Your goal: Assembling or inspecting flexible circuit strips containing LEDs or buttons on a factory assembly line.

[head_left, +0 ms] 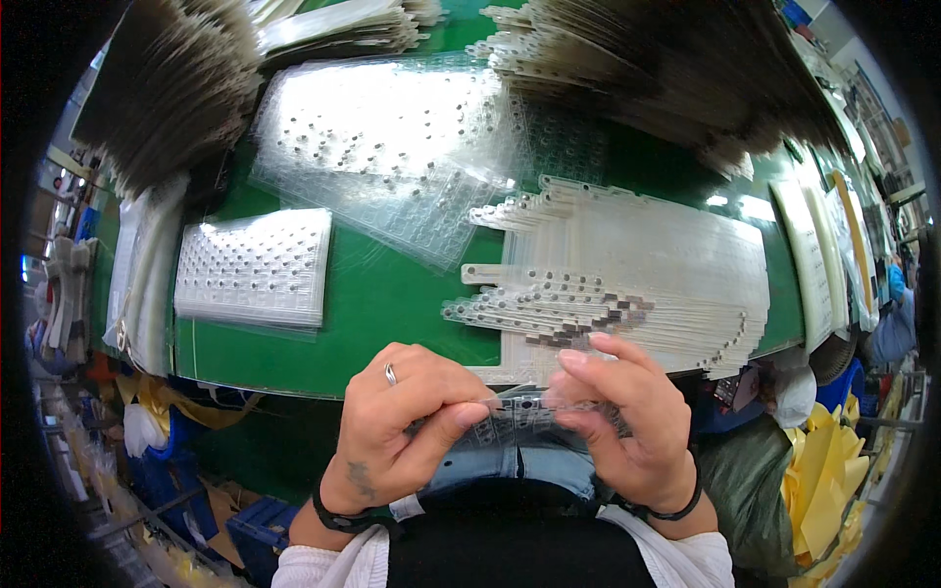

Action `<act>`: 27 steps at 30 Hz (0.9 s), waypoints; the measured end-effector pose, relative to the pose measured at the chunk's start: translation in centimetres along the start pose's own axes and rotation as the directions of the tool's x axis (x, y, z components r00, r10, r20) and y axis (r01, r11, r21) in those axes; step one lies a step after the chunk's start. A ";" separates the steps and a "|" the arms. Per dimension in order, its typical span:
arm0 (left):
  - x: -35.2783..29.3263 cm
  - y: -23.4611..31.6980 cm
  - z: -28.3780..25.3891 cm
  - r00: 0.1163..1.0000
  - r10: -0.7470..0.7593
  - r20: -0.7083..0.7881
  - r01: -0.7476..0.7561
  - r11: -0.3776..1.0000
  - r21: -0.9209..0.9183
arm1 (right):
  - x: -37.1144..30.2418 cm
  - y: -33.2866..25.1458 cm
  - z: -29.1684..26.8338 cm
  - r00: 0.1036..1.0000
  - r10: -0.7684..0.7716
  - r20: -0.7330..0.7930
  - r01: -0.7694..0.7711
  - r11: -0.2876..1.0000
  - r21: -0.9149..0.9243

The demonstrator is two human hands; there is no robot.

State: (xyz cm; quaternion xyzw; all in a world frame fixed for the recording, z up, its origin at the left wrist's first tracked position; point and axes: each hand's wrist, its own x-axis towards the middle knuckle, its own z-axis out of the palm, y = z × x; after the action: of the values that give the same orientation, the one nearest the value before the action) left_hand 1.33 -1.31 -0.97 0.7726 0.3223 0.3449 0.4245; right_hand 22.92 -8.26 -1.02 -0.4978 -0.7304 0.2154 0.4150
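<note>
Close to my body, just off the table's near edge, my left hand (412, 412) pinches a clear plastic sheet (520, 423) between thumb and fingers. It wears a ring. My right hand (632, 416) has its thumb and fingertips at the same sheet's other side, its fingertips slightly blurred. Small dark dots and moulded lines mark the sheet, which hangs over my lap. Right beyond my hands lies a fanned pile of whitish flat panels (647, 245) with tabs, holes and dark patches along their stepped edges.
A neat stack of dotted clear sheets (255, 265) lies left on the green table (392, 323). Larger clear sheets (382, 127) spread out behind it. Tall stacks of thin sheets stand at the back left (176, 98) and back right (676, 69). Yellow sheets (823, 480) fill the lower right.
</note>
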 end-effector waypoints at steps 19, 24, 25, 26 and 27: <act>0.7 1.0 -0.8 0.998 -0.037 0.042 0.028 0.980 0.197 | 1.0 -2.2 -1.2 0.997 -0.064 0.033 0.072 0.915 -0.397; 1.1 0.3 -1.2 0.985 -0.055 -0.166 0.094 0.966 0.240 | 1.2 -3.0 -3.5 0.869 -0.145 0.473 -0.084 0.899 0.431; 1.1 0.3 -1.4 0.990 -0.019 -0.143 0.056 0.963 0.264 | 1.3 -2.8 -3.3 0.868 -0.149 0.474 -0.083 0.897 0.433; 1.1 0.6 -1.4 0.990 -0.016 -0.143 0.053 0.963 0.264 | 1.2 -3.0 -3.3 0.946 -0.072 0.317 -0.059 0.920 0.386; 1.1 1.0 -1.2 0.992 0.025 -0.126 0.012 0.960 0.281 | 1.2 -3.2 -3.2 0.990 -0.003 0.144 -0.045 0.941 0.335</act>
State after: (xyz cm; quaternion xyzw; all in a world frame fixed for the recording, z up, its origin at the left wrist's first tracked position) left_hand 1.12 -0.36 0.64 0.8024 0.3922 0.3459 0.2875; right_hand 23.62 -8.82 3.53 -0.4106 -0.7052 0.3765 0.4387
